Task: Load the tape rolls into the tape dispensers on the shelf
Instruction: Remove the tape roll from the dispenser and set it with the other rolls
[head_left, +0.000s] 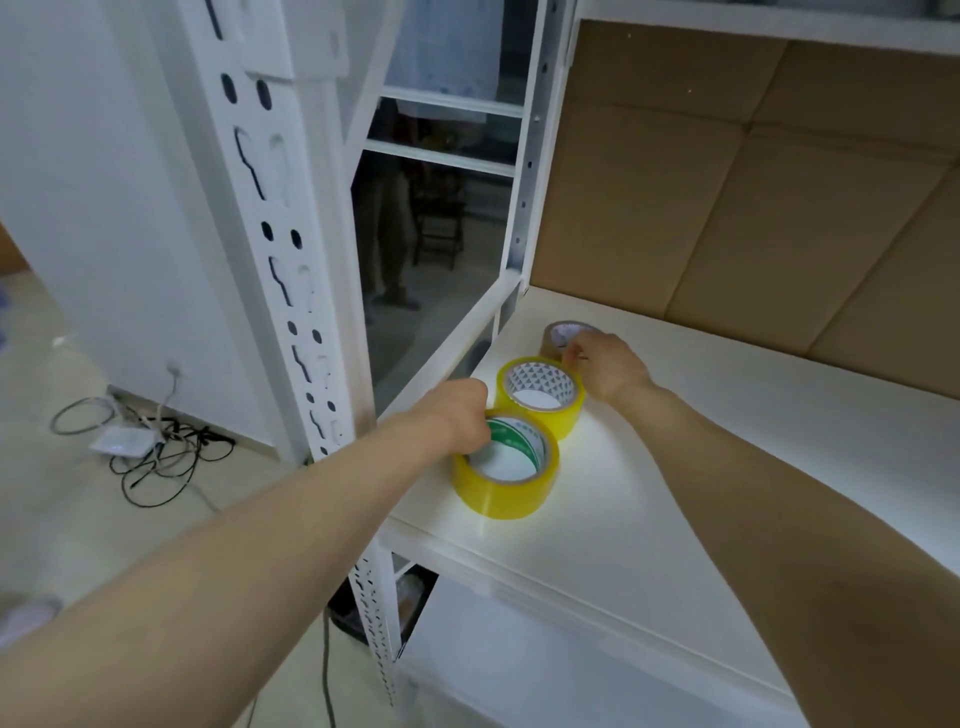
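Observation:
Three tape rolls lie flat in a row near the left end of the white shelf board (649, 467). The nearest yellow roll (506, 491) has my left hand (457, 415) on its left rim, fingers hooked into the core. A second yellow roll (540, 397) sits behind it. Farthest back is a brown roll (556, 335); my right hand (605, 366) pinches its near edge. No tape dispenser is in view.
A white perforated upright (291, 260) stands left of the shelf. Brown cardboard (753, 208) lines the back of the shelf. Cables and a white box (124, 441) lie on the floor to the left. A lower shelf (571, 675) sits beneath.

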